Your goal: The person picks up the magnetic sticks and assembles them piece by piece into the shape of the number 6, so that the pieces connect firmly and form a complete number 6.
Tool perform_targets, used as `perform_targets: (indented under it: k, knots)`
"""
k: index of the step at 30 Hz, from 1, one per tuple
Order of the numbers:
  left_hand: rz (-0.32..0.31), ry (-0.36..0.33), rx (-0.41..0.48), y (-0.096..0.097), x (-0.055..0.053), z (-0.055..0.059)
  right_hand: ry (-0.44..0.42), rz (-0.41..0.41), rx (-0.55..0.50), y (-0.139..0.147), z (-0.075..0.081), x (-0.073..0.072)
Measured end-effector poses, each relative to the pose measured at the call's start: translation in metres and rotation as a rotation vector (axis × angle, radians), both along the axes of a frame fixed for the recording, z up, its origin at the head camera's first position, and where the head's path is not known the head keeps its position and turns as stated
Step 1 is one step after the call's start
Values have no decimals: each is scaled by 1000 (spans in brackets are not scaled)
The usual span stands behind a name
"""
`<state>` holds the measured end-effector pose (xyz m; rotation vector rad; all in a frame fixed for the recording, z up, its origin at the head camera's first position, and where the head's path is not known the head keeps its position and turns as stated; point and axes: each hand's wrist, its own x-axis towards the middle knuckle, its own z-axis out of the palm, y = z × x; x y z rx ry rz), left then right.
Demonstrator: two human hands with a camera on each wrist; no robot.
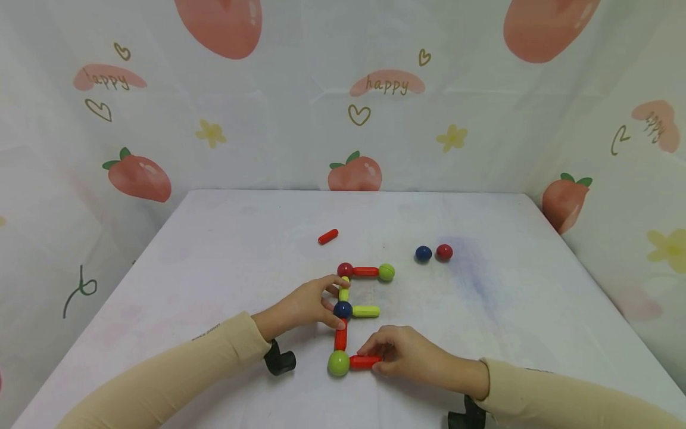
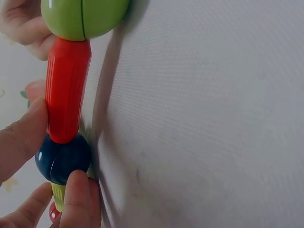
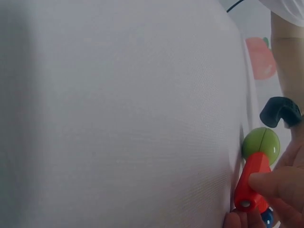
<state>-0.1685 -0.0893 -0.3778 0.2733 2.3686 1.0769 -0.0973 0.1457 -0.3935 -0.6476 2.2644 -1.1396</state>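
Observation:
A figure of magnetic sticks and balls lies on the table. My left hand (image 1: 302,307) grips its left side around the blue ball (image 1: 343,310), thumb against the upright red stick (image 2: 69,90) and fingertips by the yellow-green stick (image 1: 345,292) beyond. Another yellow-green stick (image 1: 366,311) points right from the blue ball. My right hand (image 1: 415,356) pinches a lower red stick (image 3: 251,183) between thumb and fingers; its far end meets the near green ball (image 1: 338,363). At the figure's far end, a red ball (image 1: 345,270), red stick (image 1: 366,271) and green ball (image 1: 386,272) form a row.
A loose red stick (image 1: 328,236) lies farther back on the white table (image 1: 257,238). To the right of the figure, a loose blue ball (image 1: 423,254) and red ball (image 1: 444,252) sit close together. A fruit-print cloth (image 1: 300,119) hangs behind the table.

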Motion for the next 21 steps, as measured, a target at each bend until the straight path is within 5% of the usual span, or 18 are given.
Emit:
perform_targets:
  k: [21]
  knots:
    - [5, -7, 0, 1, 0, 1, -27, -15, 20, -1, 1, 0]
